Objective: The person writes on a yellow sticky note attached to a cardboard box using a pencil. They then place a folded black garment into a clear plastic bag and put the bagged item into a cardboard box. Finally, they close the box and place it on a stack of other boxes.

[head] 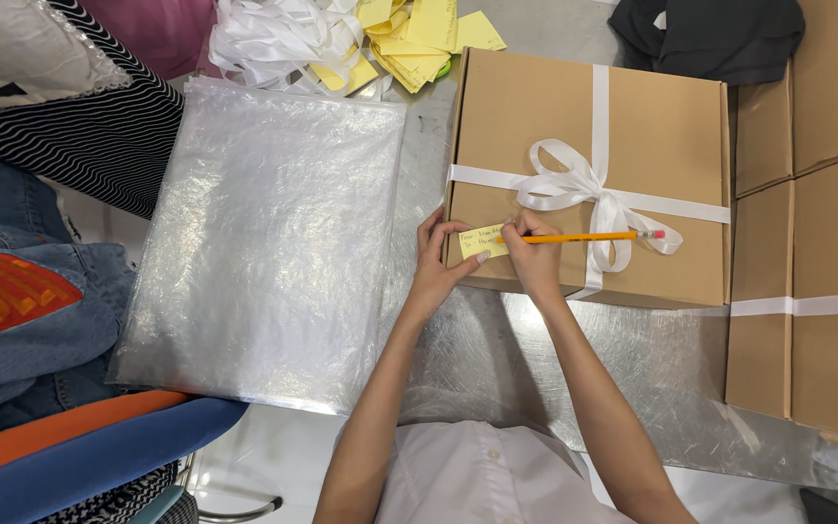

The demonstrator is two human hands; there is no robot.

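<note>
Yellow note on our ribboned box: left hand presses its edge, fingers together; right hand pinches the pencil, hiding its tip.

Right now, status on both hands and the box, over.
Right hand gripping pencil, tip on yellow note. Left hand pinning note to ribboned box. Nothing blocking; plastic bags lie left.

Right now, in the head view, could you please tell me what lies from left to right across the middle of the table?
Folded clothes → clear plastic bags → left hand → yellow note → right hand → white ribbon bow → stacked brown boxes.
</note>
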